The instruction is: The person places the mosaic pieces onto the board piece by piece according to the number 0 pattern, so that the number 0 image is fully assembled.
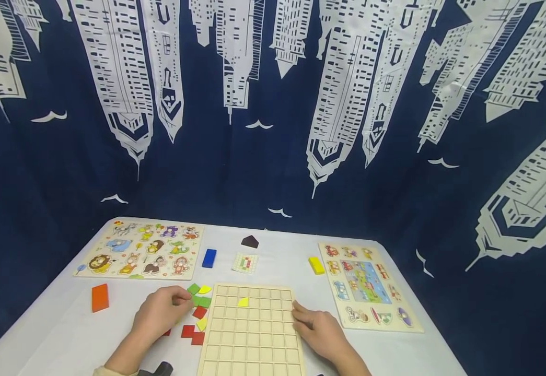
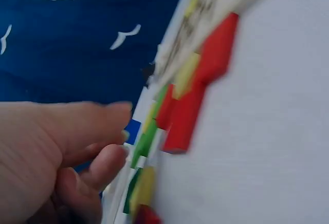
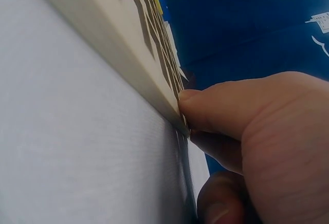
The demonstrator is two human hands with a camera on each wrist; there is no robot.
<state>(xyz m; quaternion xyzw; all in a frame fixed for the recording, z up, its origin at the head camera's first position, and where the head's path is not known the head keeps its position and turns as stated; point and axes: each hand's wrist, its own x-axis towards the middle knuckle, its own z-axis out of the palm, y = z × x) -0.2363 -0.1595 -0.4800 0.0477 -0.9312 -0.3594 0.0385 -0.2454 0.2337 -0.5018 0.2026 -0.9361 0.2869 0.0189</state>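
A pale wooden grid board [image 1: 254,337] lies at the front middle, with one yellow quarter-round tile [image 1: 243,302] in an upper cell. My left hand [image 1: 162,310] hovers beside loose tiles left of the board, thumb and fingers loosely bent. In the left wrist view its fingertips [image 2: 121,113] stand apart, with no tile visible between them. Nearest to it are green tiles [image 1: 202,302]; red tiles [image 1: 198,338] and yellow ones [image 1: 201,324] lie about. My right hand [image 1: 320,331] holds the board's right edge, thumb [image 3: 198,103] at the top of the rim.
Behind the board lie a small pattern card [image 1: 245,262], a dark five-sided block [image 1: 250,241], a blue block [image 1: 209,258] and a yellow block [image 1: 316,265]. An animal puzzle [image 1: 141,248] is at back left, another picture puzzle [image 1: 367,287] at right. An orange block [image 1: 100,297] lies left.
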